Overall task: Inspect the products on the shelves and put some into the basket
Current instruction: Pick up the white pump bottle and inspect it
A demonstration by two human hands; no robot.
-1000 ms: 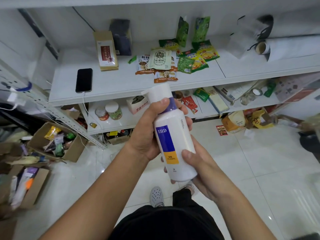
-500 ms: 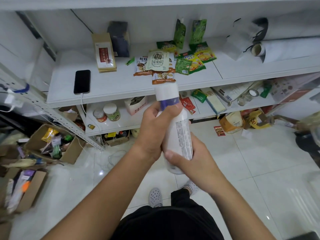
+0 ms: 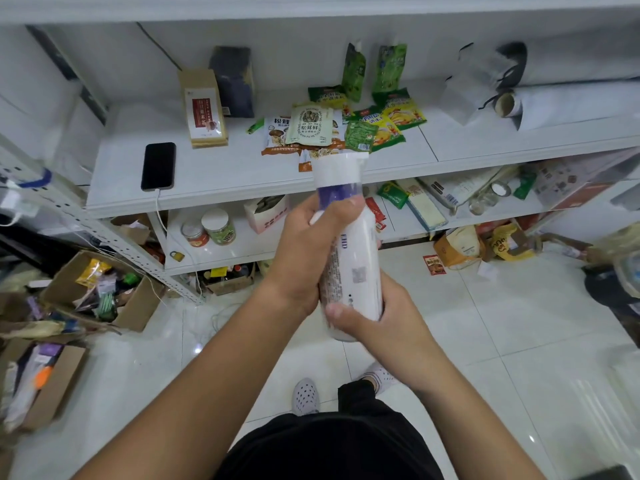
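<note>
I hold a white bottle (image 3: 353, 258) with a white cap and a purple band upright in front of the shelves. My left hand (image 3: 304, 251) grips its upper part just below the purple band. My right hand (image 3: 381, 320) grips its lower part, thumb across the front. The small print and a code on the label face me; the blue brand label is turned to the side. On the upper shelf (image 3: 214, 181) lie several snack packets (image 3: 311, 128), green packets (image 3: 384, 116) and a brown box (image 3: 204, 109). No basket is in view.
A black phone (image 3: 158, 166) charges on the upper shelf's left. Paper rolls (image 3: 554, 102) lie at its right. The lower shelf holds jars (image 3: 218, 226) and boxes. Open cardboard boxes (image 3: 104, 289) full of goods stand on the floor at left; bags (image 3: 460, 247) lie at right.
The bottle has been rotated in my hands: the blue and yellow front label has turned away and the printed back now faces me. Both hands kept hold and shifted closer together.
</note>
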